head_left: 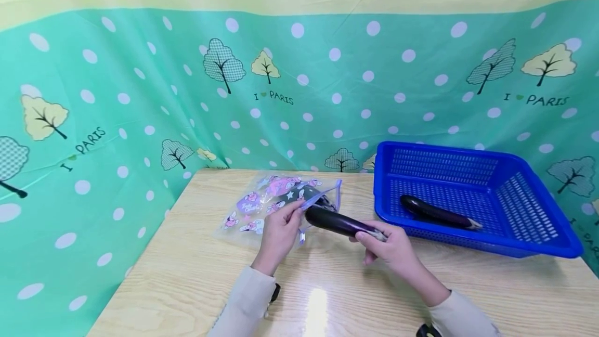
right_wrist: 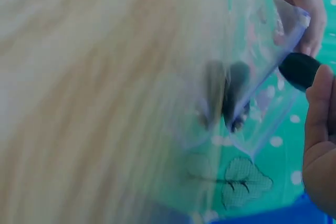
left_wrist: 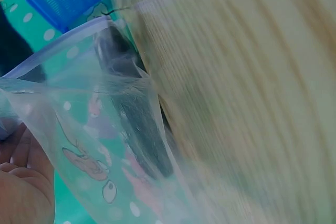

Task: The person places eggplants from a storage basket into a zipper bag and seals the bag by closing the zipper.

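Note:
A clear zip bag (head_left: 250, 222) with pink cartoon prints lies on the table, its purple-edged mouth toward the right. My left hand (head_left: 280, 230) pinches the rim of that mouth. By its stem end, my right hand (head_left: 393, 251) holds a dark purple eggplant (head_left: 337, 222), whose rounded end is at the bag's opening. Inside the bag lies another eggplant (left_wrist: 137, 124), seen through the plastic in the left wrist view. In the right wrist view the held eggplant (right_wrist: 299, 71) shows only its rounded end, close to the bag's edge.
To the right stands a blue plastic basket (head_left: 468, 151) with slotted walls, and one eggplant (head_left: 435, 212) lies in it. The wooden table (head_left: 173, 274) meets a green dotted cloth (head_left: 281, 66) behind and at left.

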Demonstrator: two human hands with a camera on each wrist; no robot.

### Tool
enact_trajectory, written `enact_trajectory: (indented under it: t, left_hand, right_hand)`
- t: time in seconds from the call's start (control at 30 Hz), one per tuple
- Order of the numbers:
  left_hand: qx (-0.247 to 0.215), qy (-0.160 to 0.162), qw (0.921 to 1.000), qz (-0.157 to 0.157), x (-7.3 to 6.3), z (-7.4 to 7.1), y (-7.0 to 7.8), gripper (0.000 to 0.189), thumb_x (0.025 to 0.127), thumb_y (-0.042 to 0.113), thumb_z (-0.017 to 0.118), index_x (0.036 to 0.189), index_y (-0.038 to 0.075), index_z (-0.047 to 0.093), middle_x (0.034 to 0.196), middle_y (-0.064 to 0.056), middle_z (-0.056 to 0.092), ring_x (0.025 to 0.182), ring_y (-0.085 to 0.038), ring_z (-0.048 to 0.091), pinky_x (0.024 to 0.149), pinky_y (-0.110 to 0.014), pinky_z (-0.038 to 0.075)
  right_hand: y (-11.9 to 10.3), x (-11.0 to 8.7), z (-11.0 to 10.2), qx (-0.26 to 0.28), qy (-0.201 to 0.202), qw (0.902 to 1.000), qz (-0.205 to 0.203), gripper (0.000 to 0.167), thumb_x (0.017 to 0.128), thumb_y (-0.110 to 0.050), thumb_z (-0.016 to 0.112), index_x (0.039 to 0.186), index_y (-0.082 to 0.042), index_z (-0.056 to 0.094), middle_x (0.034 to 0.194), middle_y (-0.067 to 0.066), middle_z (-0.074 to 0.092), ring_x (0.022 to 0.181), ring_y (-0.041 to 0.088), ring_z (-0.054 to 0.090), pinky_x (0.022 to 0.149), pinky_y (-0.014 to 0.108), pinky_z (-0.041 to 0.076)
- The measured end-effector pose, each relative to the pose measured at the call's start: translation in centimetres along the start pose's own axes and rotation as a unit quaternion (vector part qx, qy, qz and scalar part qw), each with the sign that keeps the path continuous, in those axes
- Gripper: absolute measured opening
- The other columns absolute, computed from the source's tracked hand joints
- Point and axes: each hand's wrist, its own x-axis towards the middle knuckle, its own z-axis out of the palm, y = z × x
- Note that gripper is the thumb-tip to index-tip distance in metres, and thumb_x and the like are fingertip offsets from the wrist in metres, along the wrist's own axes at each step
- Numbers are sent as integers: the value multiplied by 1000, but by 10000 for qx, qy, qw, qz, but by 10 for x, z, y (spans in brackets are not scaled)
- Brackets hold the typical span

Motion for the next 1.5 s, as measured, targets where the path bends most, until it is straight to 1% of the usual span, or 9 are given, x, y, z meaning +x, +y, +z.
enact_trajectory:
  t: [0.1,0.27,0.37,0.57,0.77,1.0,1.23,1.33,1.5]
  left_hand:
    - [13,76,10000,61,0,0,-1,25,100,6,61,121,6,74,74,-5,66,59,-12,52,49,-23,42]
    - [39,142,9997,169,-1,1,-1,25,100,6,62,121,6,74,72,-3,64,59,-11,52,49,-23,43]
    - [28,159,9996,252,-1,1,-1,24,99,5,63,121,6,74,72,0,63,59,-10,52,49,-24,43]
    - [22,165,9994,294,-1,1,-1,24,100,5,63,121,5,74,76,-5,67,59,-10,53,49,-24,44]
    - [43,165,9995,254,-2,1,-1,24,99,6,64,121,5,74,84,-13,71,62,-11,55,51,-24,47]
    - [123,213,9994,256,-1,2,-2,24,99,8,64,121,7,74,93,-9,74,65,-11,58,53,-25,49]
    - [31,129,9999,90,-2,2,-2,26,100,9,63,124,6,72,83,-13,72,62,-11,57,51,-24,48]
    - [-13,100,9999,55,-2,2,-1,26,100,8,63,124,5,72,83,-13,72,60,-11,57,49,-24,48]
    - [-62,104,9999,87,-1,1,0,26,100,7,63,123,6,72,84,-14,71,56,-11,54,45,-23,45]
  right_hand:
    - [2,6,8,17,29,9994,346,37,97,-11,69,125,13,62,97,24,72,53,16,63,55,35,58]
    - [8,17,15,-59,111,9973,726,40,98,-18,70,127,9,63,98,21,73,54,18,63,58,32,58]
    - [13,24,18,132,114,9953,948,42,98,-20,69,128,8,63,101,22,73,55,17,62,59,29,56]
    - [23,39,26,611,84,9891,1335,45,98,-20,69,133,7,59,109,27,70,59,16,62,60,31,56]
    - [37,53,32,846,-145,9862,1418,47,98,-19,68,136,7,58,111,29,69,59,16,62,61,35,59]
    - [46,66,42,837,-559,9848,1413,49,98,-16,67,142,2,54,98,28,68,58,16,62,63,44,60]
    - [49,72,48,1160,-614,9769,1686,56,97,-11,68,148,1,46,87,20,66,56,15,61,63,43,60]
    - [48,71,45,1599,-562,9693,1782,57,97,-5,64,149,4,42,87,18,66,57,15,60,65,43,60]
    - [48,70,39,2072,-463,9602,1816,50,99,-3,47,147,10,37,93,18,67,60,15,61,67,40,60]
